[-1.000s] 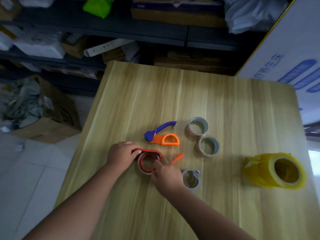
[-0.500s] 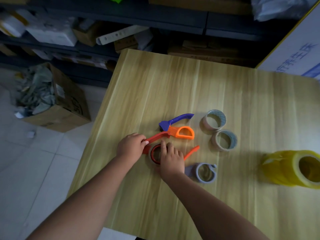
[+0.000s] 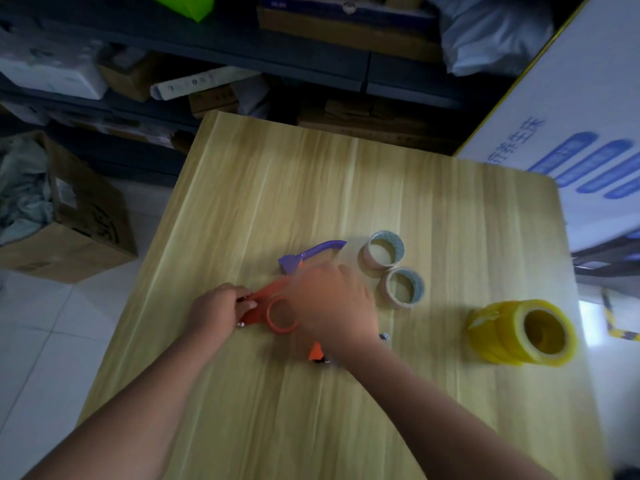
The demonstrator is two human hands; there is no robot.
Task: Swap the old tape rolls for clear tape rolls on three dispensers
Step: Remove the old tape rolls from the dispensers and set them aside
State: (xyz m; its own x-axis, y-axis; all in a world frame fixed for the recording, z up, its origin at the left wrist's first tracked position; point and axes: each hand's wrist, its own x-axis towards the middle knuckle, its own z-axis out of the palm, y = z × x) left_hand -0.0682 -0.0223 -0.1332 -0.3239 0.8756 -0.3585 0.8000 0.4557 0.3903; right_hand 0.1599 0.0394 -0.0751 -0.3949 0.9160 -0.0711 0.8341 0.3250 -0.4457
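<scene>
Right hand [image 3: 332, 303] now palm-down over red dispenser [image 3: 266, 308]

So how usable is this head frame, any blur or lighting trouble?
Head view: dim overall, and the shelves behind are nearly black. The right hand is smeared by motion blur, hiding what it touches; the left hand and the yellow tape roll are only slightly soft. The wide-angle lens bends the table edges.

The white board [image 3: 568, 140] at the right edge of the frame carries blue Chinese characters, of which "养生" can be made out; the rest is cut off or blurred. The cardboard box [image 3: 93, 220] at the left shows dark printing too blurred to read. Small print on the boxes on the shelf [image 3: 214, 97] at upper centre is unreadable.
</scene>
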